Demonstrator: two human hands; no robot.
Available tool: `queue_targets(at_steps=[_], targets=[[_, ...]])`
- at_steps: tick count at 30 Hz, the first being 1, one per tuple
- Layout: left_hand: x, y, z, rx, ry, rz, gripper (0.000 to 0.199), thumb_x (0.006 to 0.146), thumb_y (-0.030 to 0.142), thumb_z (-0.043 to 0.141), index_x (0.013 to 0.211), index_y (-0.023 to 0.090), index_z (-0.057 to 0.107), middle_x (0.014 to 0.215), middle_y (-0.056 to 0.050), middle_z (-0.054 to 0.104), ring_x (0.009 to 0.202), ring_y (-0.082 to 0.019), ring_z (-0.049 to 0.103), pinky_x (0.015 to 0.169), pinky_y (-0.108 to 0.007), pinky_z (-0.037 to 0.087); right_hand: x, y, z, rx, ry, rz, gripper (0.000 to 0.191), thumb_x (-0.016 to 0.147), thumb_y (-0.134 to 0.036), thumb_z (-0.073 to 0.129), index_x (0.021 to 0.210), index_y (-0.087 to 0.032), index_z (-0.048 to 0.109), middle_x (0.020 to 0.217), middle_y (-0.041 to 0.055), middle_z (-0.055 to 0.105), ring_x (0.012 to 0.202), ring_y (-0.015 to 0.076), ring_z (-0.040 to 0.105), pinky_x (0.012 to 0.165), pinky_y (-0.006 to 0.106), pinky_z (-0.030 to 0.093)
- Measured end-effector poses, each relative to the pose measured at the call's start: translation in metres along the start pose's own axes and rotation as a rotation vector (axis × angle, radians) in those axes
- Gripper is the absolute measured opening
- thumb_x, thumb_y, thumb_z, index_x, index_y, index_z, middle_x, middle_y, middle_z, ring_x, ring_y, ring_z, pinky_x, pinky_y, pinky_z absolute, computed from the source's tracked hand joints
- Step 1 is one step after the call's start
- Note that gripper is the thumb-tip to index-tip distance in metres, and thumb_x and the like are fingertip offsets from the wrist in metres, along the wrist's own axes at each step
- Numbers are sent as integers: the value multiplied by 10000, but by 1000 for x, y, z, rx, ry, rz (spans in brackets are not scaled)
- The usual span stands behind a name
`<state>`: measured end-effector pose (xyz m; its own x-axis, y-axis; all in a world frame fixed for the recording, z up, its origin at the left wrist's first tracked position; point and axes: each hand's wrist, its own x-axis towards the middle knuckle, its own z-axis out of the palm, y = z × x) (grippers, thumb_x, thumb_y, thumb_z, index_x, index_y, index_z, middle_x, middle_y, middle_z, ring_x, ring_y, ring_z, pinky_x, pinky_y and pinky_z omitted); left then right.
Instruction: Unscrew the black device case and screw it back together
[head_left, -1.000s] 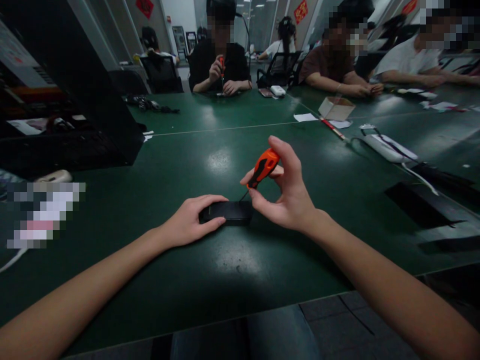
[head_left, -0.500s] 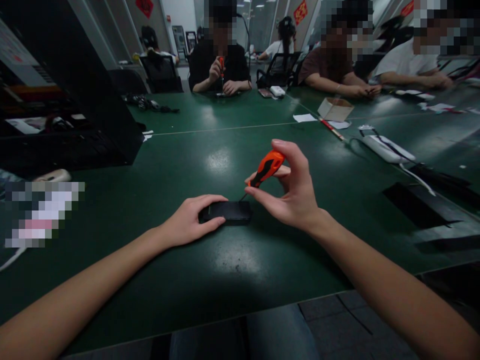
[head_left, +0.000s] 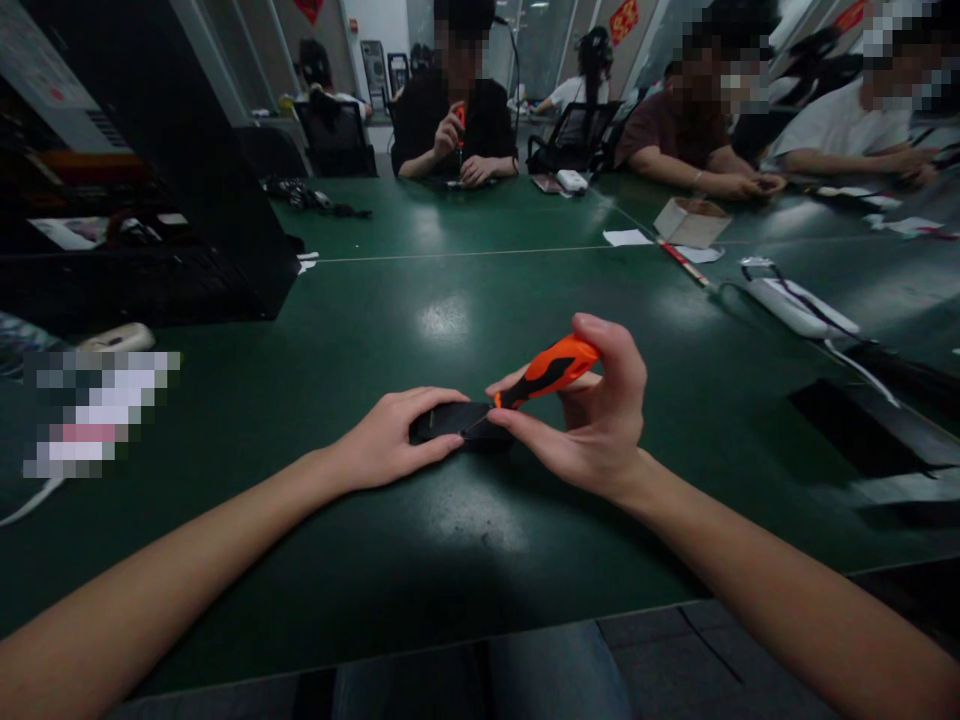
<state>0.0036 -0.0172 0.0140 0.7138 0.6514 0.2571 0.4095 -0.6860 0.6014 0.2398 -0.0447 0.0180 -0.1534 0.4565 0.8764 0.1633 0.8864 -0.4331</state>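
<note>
"Starting from the left, what could go wrong?"

"The left hand point(head_left: 390, 435) has its fingers wrapped round the left end of a flat black case point(head_left: 439, 420) lying on the green counter point(head_left: 337, 570). A loose hold there could let the case twist under sideways force. The thumb lies close to the tip of the orange-and-black screwdriver point(head_left: 553, 370), so a slip might jab it."

"And further right?"

"The right hand point(head_left: 604, 420) grips that screwdriver in its fingers, the index one bent over the handle's end. The shaft leans steeply leftward; pressure at that slant could make the tip skid. I can't tell whether it's seated in anything."

"How does the case look?"

"Oblong and dark, with a faint mark near its left end; its right end is too shadowed to read."
</note>
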Motion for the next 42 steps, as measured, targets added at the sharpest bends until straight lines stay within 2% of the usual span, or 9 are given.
queue_targets(at_steps=[7, 13, 17, 23, 27, 33, 35, 38, 42], targets=[[-1, -2, 2, 2, 17, 15, 413, 951, 374, 654, 1309, 172, 616, 1234, -93, 721, 1084, -237, 696, 934, -330, 527, 5, -6, -3, 43, -87, 138, 916, 833, -172, 780, 1558, -427, 282, 1599, 81, 375, 943, 201, 750, 872, 419, 671], [0, 0, 0, -11, 19, 11, 407, 939, 374, 657, 1288, 167, 628, 1217, -98, 727, 1073, -247, 701, 918, -345, 533, 3, -13, -3, 73, -88, 258, 968, 833, -230, 783, 1579, -473, 216, 1633, 62, 345, 1103, 266, 713, 875, 438, 660], [0, 1, 0, -9, 9, 1, 409, 942, 384, 650, 1286, 165, 627, 1232, -103, 724, 1075, -249, 700, 910, -343, 533, 5, -13, -3, 85, -120, 241, 979, 843, -199, 760, 1589, -465, 184, 1593, 75, 398, 1036, 237, 729, 897, 458, 650], [1, 1, 0, -4, 6, -7, 413, 941, 391, 651, 1287, 165, 628, 1220, -98, 726, 1076, -242, 696, 937, -338, 527, 9, -3, -8, 36, -155, 105, 995, 790, -176, 814, 1555, -451, 240, 1547, 75, 431, 965, 197, 721, 865, 431, 650], [1, 0, -1, -14, -1, -17, 431, 921, 403, 683, 1278, 167, 636, 1203, -89, 731, 1068, -240, 699, 929, -330, 531, 10, -1, -9, 42, -118, 191, 900, 831, -213, 790, 1533, -437, 274, 1534, 79, 431, 924, 172, 717, 864, 419, 648], [0, 0, 0, -11, 3, -27, 444, 915, 410, 688, 1288, 176, 633, 1228, -95, 726, 1073, -248, 699, 923, -340, 535, 15, -10, -11, 100, -206, 205, 819, 891, -239, 728, 1524, -393, 232, 1506, 113, 445, 984, 195, 724, 921, 461, 634], [1, 0, 0, -12, 4, -26, 436, 917, 403, 688, 1284, 175, 633, 1228, -97, 725, 1078, -250, 697, 928, -341, 532, 16, -12, -11, 112, -227, 195, 792, 894, -236, 722, 1508, -371, 239, 1453, 115, 493, 1007, 208, 722, 918, 468, 634], [1, 0, 0, -13, -1, -28, 438, 918, 400, 690, 1288, 174, 626, 1240, -99, 720, 1090, -253, 692, 936, -345, 530, 15, -13, -11, 142, -241, 206, 783, 895, -252, 724, 1499, -351, 235, 1256, 79, 619, 1000, 221, 724, 927, 492, 625], [0, 1, -1, 18, 7, 9, 436, 935, 381, 674, 1314, 175, 611, 1231, -107, 712, 1078, -252, 690, 945, -367, 541, 12, -12, -10, 156, -225, 293, 842, 875, -297, 750, 1529, -355, 222, 1072, 52, 690, 975, 252, 724, 927, 527, 618]])
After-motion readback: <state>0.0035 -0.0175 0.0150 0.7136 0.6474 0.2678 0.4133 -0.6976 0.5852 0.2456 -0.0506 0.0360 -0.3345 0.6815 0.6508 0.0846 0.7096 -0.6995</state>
